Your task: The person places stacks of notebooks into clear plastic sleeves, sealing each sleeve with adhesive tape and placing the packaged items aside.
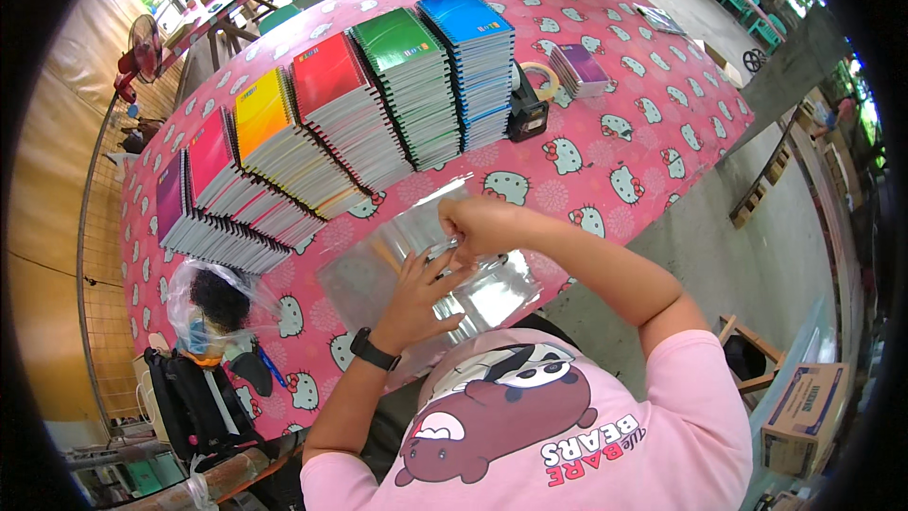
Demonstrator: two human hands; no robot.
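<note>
A pile of clear, shiny plastic sheets or sleeves point(506, 293) lies on the table right in front of me. My left hand point(426, 291) rests over the plastic, fingers spread, a dark watch on its wrist. Against its fingertips, my right hand point(476, 227) is closed in a pinch on a bit of the clear plastic; the fingertips are partly hidden. Beyond both hands stand tall stacks of spiral notebooks: purple point(172, 194), pink point(211, 153), yellow point(262, 112), red point(326, 76), green point(395, 38) and blue point(465, 17).
Right of the blue stack are a black tape dispenser point(528, 114), a tape roll point(544, 85) and a small purple stack point(581, 68). At the left lie a plastic bag with black contents point(219, 301), a blue pen point(272, 367) and a black bag point(194, 402). A red fan point(142, 52) stands beyond.
</note>
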